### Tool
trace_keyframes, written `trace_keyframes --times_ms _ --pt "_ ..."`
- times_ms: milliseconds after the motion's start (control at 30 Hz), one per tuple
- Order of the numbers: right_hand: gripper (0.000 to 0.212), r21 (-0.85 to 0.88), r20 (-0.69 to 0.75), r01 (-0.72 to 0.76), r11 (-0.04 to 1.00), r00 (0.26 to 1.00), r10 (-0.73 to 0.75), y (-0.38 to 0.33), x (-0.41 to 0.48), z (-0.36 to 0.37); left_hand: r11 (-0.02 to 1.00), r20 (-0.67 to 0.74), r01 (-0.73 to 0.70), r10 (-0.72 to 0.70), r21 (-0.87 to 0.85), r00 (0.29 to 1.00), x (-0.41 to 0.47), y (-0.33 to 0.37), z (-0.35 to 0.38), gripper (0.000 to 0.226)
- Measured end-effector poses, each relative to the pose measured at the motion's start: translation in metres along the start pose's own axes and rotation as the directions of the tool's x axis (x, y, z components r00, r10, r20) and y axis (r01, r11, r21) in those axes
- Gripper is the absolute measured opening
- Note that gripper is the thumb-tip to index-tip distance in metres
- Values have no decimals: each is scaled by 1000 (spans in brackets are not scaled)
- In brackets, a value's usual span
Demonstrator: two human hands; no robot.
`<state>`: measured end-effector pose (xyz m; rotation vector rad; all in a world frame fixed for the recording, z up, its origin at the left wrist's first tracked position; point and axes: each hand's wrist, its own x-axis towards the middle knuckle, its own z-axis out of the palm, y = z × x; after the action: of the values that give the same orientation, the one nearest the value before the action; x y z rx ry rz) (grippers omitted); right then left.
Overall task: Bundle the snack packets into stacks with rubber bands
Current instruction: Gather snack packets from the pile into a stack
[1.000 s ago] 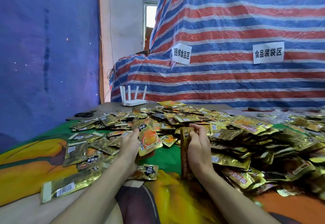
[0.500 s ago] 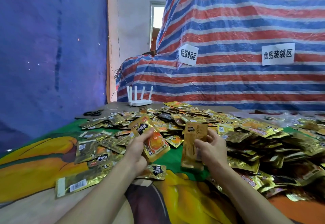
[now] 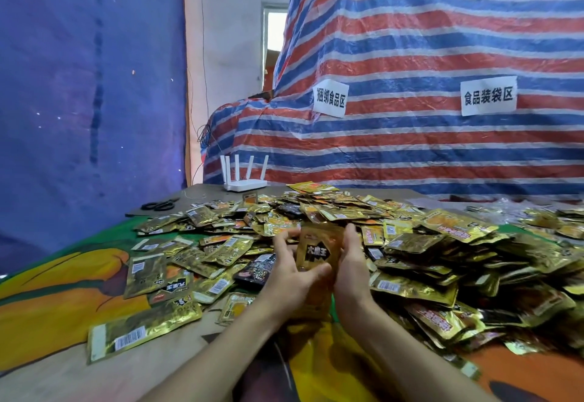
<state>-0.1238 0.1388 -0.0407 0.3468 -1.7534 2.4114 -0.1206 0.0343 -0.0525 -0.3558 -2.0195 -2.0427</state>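
Left hand [image 3: 292, 278] and right hand [image 3: 350, 270] are closed on a stack of snack packets [image 3: 317, 254] held upright between them, long axis 12-to-6 o'clock, the loose pile [image 3: 442, 259] lying at 2 o'clock, nearer the right hand.

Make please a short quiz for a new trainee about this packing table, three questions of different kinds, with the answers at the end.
1. True or false: the scissors lie left of the white router.
2. What do the left hand and the right hand hold together? A gold packets; B a rubber band; C nothing.
3. How many paper signs hang on the striped tarp?
Key: 1 true; 2 A; 3 two.
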Motion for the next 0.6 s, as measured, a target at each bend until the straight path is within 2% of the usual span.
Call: trace_keyframes --times_ms 33,100,167,300,367,467,533,600 --pt "46 -75 1 77 994 997 -77 1 -1 3 1000 23 -4 4 -11 1000 0 -1 -1 65" --pt "31 -200 -13 192 961 980 -199 3 -1 3 998 89 36 -31 -52 996 -2 -3 -2 63" --pt "27 -258 -65 185 948 976 -208 3 1 2 998 136 57 -53 -19 989 -3 -6 -2 55" --pt "33 -247 -101 103 964 986 -131 0 4 -1 990 109 -68 55 122 993 2 -10 -2 51" --pt "37 -155 -69 22 988 997 -33 -7 4 -2 970 92 -132 115 203 989 4 -10 -5 48" --pt "35 -81 -28 -132 988 991 131 -19 3 -2 960 151 -148 114 236 982 4 -11 -8 35" --pt "33 -151 -22 -172 973 985 171 -26 2 -1 975 197 -122 84 186 977 1 -12 -5 26" --pt "29 -299 -37 -121 947 993 115 -33 2 -2 982 183 -117 89 146 979 -1 -10 -3 27"
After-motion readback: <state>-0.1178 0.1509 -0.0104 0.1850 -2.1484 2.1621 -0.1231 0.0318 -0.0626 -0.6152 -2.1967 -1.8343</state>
